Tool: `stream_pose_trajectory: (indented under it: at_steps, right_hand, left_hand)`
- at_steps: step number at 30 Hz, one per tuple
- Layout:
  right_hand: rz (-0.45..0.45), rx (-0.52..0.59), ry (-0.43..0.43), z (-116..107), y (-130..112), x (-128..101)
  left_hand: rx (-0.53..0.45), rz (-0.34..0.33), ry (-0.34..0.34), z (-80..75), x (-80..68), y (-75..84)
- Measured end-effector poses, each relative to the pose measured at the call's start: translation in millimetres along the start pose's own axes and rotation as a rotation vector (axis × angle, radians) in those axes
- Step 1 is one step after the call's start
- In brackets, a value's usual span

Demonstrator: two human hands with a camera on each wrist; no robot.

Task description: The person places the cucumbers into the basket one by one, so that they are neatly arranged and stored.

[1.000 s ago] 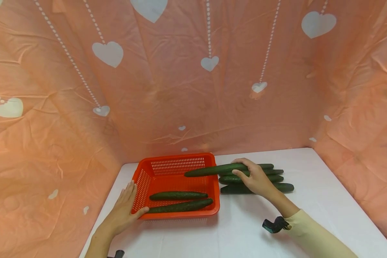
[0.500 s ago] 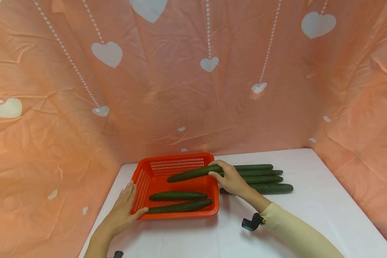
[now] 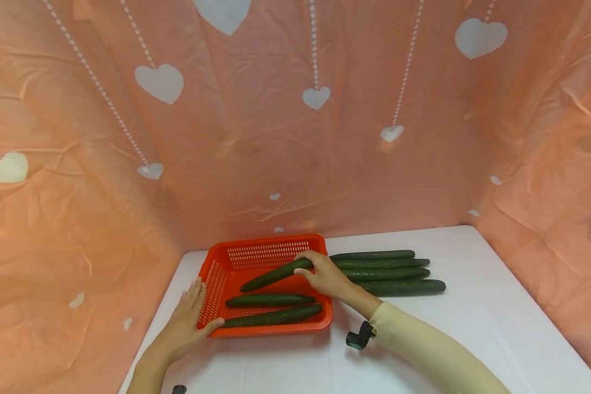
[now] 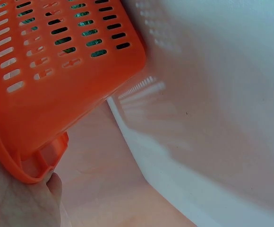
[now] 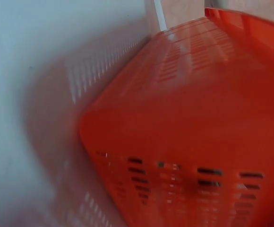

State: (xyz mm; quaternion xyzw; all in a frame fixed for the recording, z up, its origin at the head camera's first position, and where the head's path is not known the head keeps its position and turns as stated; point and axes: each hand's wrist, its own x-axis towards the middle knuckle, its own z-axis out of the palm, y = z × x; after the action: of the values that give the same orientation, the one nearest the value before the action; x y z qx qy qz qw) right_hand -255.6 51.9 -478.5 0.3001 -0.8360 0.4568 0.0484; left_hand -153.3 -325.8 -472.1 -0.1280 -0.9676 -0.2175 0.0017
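Head view: right hand (image 3: 326,278) grips one end of a cucumber (image 3: 274,275), fingers curled over it and thumb beneath; the cucumber slants down to the left, its free end low over the inside of the orange basket (image 3: 266,249), above the basket floor and apart from the others there. Two more cucumbers lie flat in the basket: one in the middle (image 3: 270,300), one along the near wall (image 3: 273,316), roughly parallel to each other. Left hand (image 3: 187,323) rests against the basket's left near corner, fingers straight along the outer left wall, thumb hooked on the near rim; it holds nothing else. Basket sits on a white table (image 3: 423,339), at its far left, close to the pink heart-print backdrop (image 3: 295,137). Just right of the basket, four cucumbers (image 3: 389,271) lie side by side on the table, lengthwise left to right, touching one another. A small dark device (image 3: 358,335) is strapped at the right wrist, at the cuff of a pale yellow sleeve (image 3: 423,350). Left wrist view: slotted basket wall (image 4: 56,66) fills the upper left, green showing through the slots; part of the left hand (image 4: 19,198) presses under the rim at the corner. Right wrist view: blurred, only the basket's outer wall (image 5: 189,118) and the table (image 5: 33,71) can be made out; fingers not visible there.
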Motion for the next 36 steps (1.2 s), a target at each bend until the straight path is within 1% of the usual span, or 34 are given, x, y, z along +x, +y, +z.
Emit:
stream_pose_trajectory:
  at_steps: [5, 10, 15, 21, 29, 32, 34, 36]
  right_hand:
    - [0.030, 0.019, -0.007, 9.5, -5.9, 5.4]
    - [0.047, -0.005, -0.038, 15.1, -11.7, 12.1]
    - [0.068, -0.098, -0.082, 18.1, -13.6, 15.4]
    - [0.097, -0.169, -0.115, 18.5, -14.8, 17.5]
    - [0.063, -0.287, -0.144, 18.5, -15.7, 17.5]
    - [0.070, -0.240, -0.162, 17.7, -14.8, 17.7]
    - [0.070, -0.159, -0.148, 16.0, -13.1, 18.0]
    - [0.056, -0.073, -0.110, 13.5, -10.0, 18.3]
  left_hand:
    - [0.013, 0.009, 0.005, 1.8, -1.0, -1.5]
    - [0.013, 0.009, 0.006, 1.6, -1.4, -2.3]
    - [0.022, 0.022, 0.009, 2.3, -0.9, -3.2]
    - [0.027, 0.027, 0.014, 2.2, -0.1, -2.8]
    - [0.013, 0.008, 0.003, 1.7, 0.7, -1.5]
    - [0.004, 0.002, 0.000, 0.6, 0.3, -0.5]
    - [0.004, 0.003, -0.001, 0.0, 0.4, 0.0]
    - [0.006, 0.004, 0.000, -0.6, 0.4, 0.0]
